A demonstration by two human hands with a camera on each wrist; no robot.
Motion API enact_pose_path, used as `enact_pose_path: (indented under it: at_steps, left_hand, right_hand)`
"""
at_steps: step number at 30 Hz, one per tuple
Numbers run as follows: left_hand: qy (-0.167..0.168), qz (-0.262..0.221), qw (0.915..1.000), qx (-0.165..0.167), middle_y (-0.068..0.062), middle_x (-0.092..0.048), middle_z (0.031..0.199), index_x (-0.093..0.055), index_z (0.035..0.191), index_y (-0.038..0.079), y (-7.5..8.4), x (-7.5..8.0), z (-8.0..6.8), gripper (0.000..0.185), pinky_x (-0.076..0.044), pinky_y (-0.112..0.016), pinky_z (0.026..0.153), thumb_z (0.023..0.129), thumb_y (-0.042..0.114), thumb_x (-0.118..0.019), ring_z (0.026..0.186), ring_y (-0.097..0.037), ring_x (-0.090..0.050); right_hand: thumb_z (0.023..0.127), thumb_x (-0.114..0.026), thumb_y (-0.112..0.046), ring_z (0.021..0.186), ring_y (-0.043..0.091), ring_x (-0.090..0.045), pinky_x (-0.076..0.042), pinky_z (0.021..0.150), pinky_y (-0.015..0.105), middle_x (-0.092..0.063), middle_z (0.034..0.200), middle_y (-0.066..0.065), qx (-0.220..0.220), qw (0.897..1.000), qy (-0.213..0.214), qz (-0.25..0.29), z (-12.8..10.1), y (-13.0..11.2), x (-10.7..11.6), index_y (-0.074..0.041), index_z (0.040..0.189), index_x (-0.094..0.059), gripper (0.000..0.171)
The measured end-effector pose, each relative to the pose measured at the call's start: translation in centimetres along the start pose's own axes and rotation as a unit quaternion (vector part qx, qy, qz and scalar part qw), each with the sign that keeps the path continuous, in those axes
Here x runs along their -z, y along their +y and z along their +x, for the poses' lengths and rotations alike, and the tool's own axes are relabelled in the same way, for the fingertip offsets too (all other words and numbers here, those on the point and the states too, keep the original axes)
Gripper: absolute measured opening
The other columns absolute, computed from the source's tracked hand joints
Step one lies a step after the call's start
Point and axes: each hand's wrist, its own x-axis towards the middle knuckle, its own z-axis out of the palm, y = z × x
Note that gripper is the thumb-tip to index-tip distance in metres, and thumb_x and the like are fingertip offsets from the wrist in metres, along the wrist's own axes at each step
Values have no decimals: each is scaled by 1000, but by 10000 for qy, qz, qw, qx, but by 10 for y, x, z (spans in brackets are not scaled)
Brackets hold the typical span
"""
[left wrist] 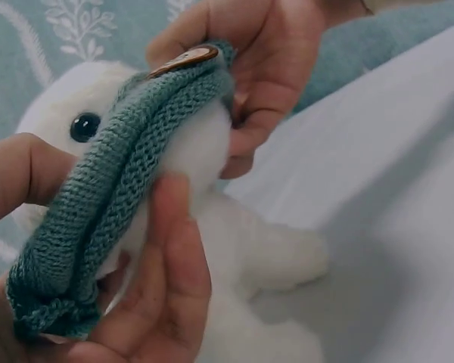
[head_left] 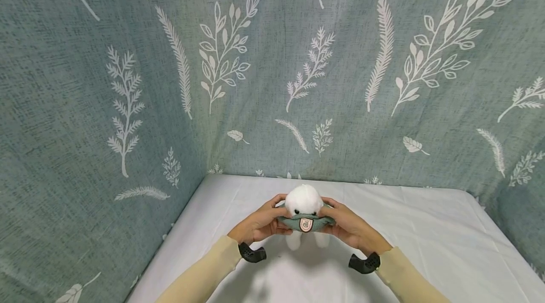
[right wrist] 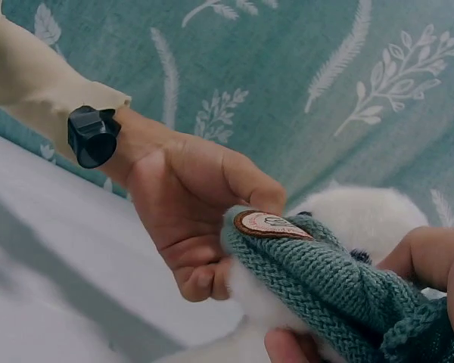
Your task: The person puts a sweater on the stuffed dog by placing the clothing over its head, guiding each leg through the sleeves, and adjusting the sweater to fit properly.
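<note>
We have both hands on one thing: a white plush toy standing on the white-sheeted surface, facing us. A teal knitted garment is bunched in a rolled band just under its head, and the two grips sit at opposite ends of that band.

Left hand: fingers curled, thumb on the outer face of the knit, fingers tucked behind it against the white plush. It pinches the band's left end.

Right hand: likewise curled, thumb and forefinger pinching the right end, close beside the round sewn badge at the front.

The relation that matters: the band's long axis runs from one grip straight across to the other, level, crosswise to the toy's upright body. The head rises directly above the line between the grips; the body and legs hang below it, feet touching the sheet. Neither hand is nearer, since the toy sits midway between them, and both grips are symmetrical about it.

Behind the grips hangs a leaf-print curtain.
</note>
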Motion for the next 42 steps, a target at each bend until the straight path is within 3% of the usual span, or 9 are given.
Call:
enact_pose_path:
  at_steps: [8, 15, 24, 34, 42]
  left_hand:
    - [-68, -107, 9999, 13, -16, -74, 103, -48, 143, 15, 1, -3, -1, 58, -59, -39, 74, 89, 1, -65, 78, -22, -74]
    - [143, -328, 9993, -66, -25, -56, 136, -45, 146, 13, 3, -10, -3, 69, -56, -41, 75, 85, -10, -65, 90, -24, -69]
    - [242, 157, 9995, 119, -24, -64, 123, -41, 145, 16, 8, -14, -5, 67, -57, -37, 66, 86, 4, -69, 77, -25, -72]
    - [433, -137, 9990, -11, -26, -50, 138, -43, 141, 12, 3, -20, -6, 72, -57, -44, 73, 80, -17, -67, 95, -33, -69]
    - [476, -40, 9988, -137, -23, -50, 136, -43, 142, 13, 1, -21, -7, 77, -55, -40, 66, 76, -21, -67, 89, -30, -65]
  right_hand:
    - [93, -57, -4, 116, 31, -51, -52, 97, 46, -34, 147, 29, -64, 9995, -78, 283, -1, 0, 1, -5, 159, -28, 72]
    - [90, -58, 3, 107, 25, -56, -54, 88, 38, -38, 146, 30, 118, 9999, -94, 73, -3, 1, -3, -2, 159, -24, 77]
    - [88, -57, -3, 118, 32, -52, -52, 91, 41, -36, 150, 30, 48, 9998, 170, 5, -4, 1, -9, -5, 158, -29, 75]
    - [84, -58, 4, 118, 31, -53, -51, 88, 36, -36, 151, 30, 173, 9995, 263, 47, -4, 5, -12, -1, 157, -29, 79]
    - [82, -58, 7, 129, 38, -47, -50, 90, 37, -36, 152, 31, 338, 9989, 176, -284, -2, 7, -11, -2, 157, -30, 81]
